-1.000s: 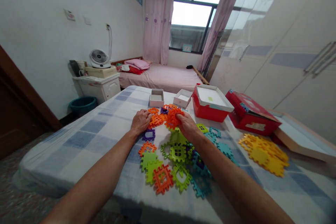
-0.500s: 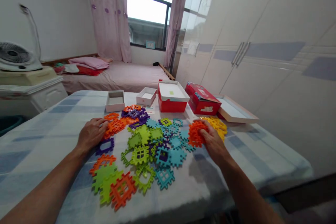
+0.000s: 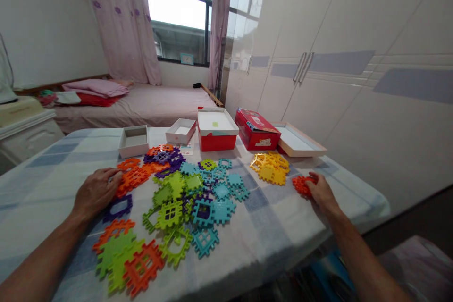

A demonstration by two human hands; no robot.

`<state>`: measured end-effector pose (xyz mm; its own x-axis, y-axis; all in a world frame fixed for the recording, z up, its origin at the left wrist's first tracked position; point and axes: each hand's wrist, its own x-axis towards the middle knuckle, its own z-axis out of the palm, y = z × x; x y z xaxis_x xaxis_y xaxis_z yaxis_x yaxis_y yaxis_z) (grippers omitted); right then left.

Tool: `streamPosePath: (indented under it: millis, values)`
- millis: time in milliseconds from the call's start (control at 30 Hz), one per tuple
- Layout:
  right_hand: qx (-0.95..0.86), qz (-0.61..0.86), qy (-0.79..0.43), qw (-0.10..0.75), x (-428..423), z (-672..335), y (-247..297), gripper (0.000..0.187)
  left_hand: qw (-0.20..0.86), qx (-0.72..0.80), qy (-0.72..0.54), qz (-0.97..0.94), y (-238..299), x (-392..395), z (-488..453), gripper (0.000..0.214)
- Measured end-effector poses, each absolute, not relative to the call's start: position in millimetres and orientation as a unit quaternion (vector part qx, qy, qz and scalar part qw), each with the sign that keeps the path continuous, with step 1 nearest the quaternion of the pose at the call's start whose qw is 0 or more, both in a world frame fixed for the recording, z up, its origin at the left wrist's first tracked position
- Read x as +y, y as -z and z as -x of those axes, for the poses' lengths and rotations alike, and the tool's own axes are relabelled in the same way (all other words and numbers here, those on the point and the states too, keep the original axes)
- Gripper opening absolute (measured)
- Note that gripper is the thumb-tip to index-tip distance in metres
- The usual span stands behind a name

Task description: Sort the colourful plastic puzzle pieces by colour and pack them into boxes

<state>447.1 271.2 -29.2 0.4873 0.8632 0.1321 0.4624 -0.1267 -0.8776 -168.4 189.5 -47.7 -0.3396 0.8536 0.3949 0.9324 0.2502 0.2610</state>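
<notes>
My right hand (image 3: 321, 192) is closed on a stack of orange plastic tiles (image 3: 301, 184), low over the cloth near the table's right edge, just right of a yellow tile pile (image 3: 271, 167). My left hand (image 3: 96, 191) rests with curled fingers on the orange tiles (image 3: 133, 177) at the left of the spread, beside a purple frame tile (image 3: 118, 205). Between my hands lie green tiles (image 3: 171, 190), teal tiles (image 3: 219, 197) and purple tiles (image 3: 163, 156). More orange and green tiles (image 3: 127, 258) lie near the front edge.
The table carries a blue-checked cloth (image 3: 269, 217). At its far side stand two small white boxes (image 3: 133, 140) (image 3: 180, 131), a red box with a white insert (image 3: 216, 128), a red lid (image 3: 257, 129) and a flat white tray (image 3: 298, 139). A bed (image 3: 141, 104) lies behind, a wardrobe (image 3: 336, 56) to the right.
My right hand carried the orange stack from the middle of the spread to the right, past the yellow pile. The view swung right. My left hand stayed on the orange tiles.
</notes>
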Motion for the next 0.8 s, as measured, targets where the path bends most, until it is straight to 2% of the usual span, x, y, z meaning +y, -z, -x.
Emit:
streamPosePath:
  millis: [167,300,367,600,800]
  values:
    - [-0.508,0.743,-0.036,0.434,273,-453,35,0.052,0.078,-0.798,0.180,0.570,51,191,175,0.058]
    - [-0.604,0.685,0.057,0.404,264,-433,22,0.053,0.086,-0.800,0.188,0.563,53,193,175,0.057]
    - [-0.655,0.641,0.040,0.399,257,-413,13,0.050,0.088,-0.802,0.201,0.556,51,192,172,0.052]
    - [-0.772,0.514,-0.145,0.344,229,-320,-8,0.043,0.083,-0.793,0.233,0.557,40,185,156,0.047]
    - [-0.867,0.347,-0.203,0.293,231,-227,-24,0.035,0.088,-0.790,0.259,0.549,45,186,155,0.045]
